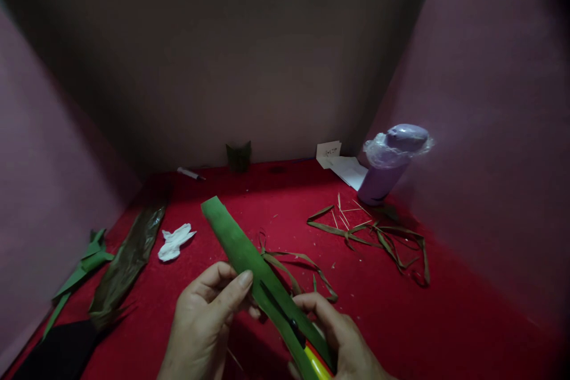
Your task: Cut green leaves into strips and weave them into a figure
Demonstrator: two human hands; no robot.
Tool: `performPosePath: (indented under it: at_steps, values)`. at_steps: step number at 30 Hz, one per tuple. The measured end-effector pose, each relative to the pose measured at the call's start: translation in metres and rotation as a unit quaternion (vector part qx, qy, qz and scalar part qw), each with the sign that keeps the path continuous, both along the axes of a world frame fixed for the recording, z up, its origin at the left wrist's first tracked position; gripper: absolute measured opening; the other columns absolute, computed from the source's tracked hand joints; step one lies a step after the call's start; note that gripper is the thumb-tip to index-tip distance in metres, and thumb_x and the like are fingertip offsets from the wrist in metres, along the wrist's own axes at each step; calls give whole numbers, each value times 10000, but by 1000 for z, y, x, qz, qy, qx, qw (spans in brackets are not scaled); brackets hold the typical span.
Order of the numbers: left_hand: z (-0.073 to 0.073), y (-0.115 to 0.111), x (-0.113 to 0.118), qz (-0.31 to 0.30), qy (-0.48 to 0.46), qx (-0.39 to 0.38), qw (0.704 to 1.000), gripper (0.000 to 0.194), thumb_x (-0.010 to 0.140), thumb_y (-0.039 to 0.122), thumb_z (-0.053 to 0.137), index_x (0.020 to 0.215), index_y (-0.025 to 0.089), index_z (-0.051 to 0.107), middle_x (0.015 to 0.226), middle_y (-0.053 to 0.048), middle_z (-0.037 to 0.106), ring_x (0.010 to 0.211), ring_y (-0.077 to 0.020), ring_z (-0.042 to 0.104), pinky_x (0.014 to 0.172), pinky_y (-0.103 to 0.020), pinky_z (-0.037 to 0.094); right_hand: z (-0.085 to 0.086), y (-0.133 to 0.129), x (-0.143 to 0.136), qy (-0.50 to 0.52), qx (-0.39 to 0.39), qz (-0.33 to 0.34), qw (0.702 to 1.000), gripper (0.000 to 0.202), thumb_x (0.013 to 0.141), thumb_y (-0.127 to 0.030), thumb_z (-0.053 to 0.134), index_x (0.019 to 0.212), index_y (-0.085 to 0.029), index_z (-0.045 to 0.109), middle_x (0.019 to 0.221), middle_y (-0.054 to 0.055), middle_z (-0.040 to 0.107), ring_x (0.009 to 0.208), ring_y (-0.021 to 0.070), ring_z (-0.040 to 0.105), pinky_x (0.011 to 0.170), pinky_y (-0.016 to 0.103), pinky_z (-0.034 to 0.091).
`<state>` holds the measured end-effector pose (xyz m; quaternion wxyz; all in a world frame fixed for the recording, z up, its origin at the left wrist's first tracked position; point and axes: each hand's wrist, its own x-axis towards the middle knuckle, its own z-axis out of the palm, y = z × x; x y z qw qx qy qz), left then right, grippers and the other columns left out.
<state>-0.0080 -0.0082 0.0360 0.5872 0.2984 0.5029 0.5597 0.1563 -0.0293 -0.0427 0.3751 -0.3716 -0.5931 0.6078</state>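
Observation:
A long green leaf strip (231, 237) slants across the middle of the view. My left hand (207, 312) pinches it between thumb and fingers near its middle. At its lower end my right hand (342, 332) grips scissors (314, 356) with yellow and red handles and dark blades. The blades lie along the strip, at a lengthwise slit between its two halves. Part of the scissors is hidden by the hand and the frame edge. Dry brown strips (303, 267) lie on the red cloth behind the leaf.
A purple bottle (385, 172) wrapped in clear plastic stands at right, beside white papers (350, 172). Thin sticks (342, 214) and dried strips (401, 237) lie before it. Leftward are crumpled tissue (175, 242), a brown leaf (129, 255), a folded green leaf (84, 270) and a syringe (190, 174).

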Motion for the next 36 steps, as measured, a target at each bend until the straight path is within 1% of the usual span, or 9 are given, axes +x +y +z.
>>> performPosePath:
  at_steps: [5,8,12,15,19,27,30,34,36]
  values:
    - [0,0,0,-4,10,-8,1000,155,624,239,730,582,149,612,533,-5,626,455,-110,546,477,-219,464,2,1,0,-7,-1,-1,1000,486,628,-244,690,1051,-177,460,706,-17,550,544,89,454,499,226,385]
    - [-2,0,-1,-9,15,-12,1000,153,628,241,728,587,151,612,537,-4,628,448,-107,543,478,-219,465,7,2,2,-9,-4,15,1000,505,637,-254,671,1083,-178,447,712,-5,551,583,114,481,530,252,411]
    - [-2,0,-1,-22,18,-11,1000,153,646,240,719,589,152,608,528,1,624,454,-104,545,488,-212,463,9,1,2,-8,1,13,1000,516,628,-276,675,1084,-179,451,671,-14,521,614,137,498,586,288,443]
    - [-1,1,0,-21,16,-14,1000,160,637,234,724,574,155,600,506,3,616,450,-109,546,473,-212,458,8,0,2,-10,12,12,1000,526,638,-331,681,1088,-186,452,672,-11,517,606,138,493,586,290,443]
    - [-1,0,-1,-30,22,-14,999,167,642,237,722,561,154,602,490,-3,614,455,-116,553,487,-217,459,4,-1,2,-20,22,2,1000,533,652,-419,680,1084,-197,462,678,-1,536,563,124,467,525,261,417]
    - [-3,0,0,-22,23,-10,999,177,629,244,731,553,147,604,502,-14,625,448,-114,549,463,-211,459,1,-1,1,-17,2,-10,1000,476,675,-332,675,1073,-184,459,637,-37,479,512,76,353,469,215,312]
    - [-3,0,0,-30,24,-9,999,174,630,246,733,557,148,608,495,-7,618,451,-118,559,464,-212,468,2,0,1,-10,-2,-10,1000,463,681,-332,672,1067,-186,463,655,-32,481,531,81,371,484,215,329]
    - [-5,0,-1,-39,29,-15,999,144,649,258,723,635,152,627,564,-18,653,492,-134,581,464,-224,481,4,0,1,-12,8,-18,1000,467,667,-311,675,1068,-190,469,673,-21,498,553,95,400,508,228,351]
    - [-7,0,-2,-47,30,-18,998,158,654,266,721,628,154,612,563,-21,658,490,-140,587,459,-226,480,5,0,1,-16,13,-21,1000,457,669,-298,669,1066,-189,469,683,-15,507,557,98,404,515,233,355]
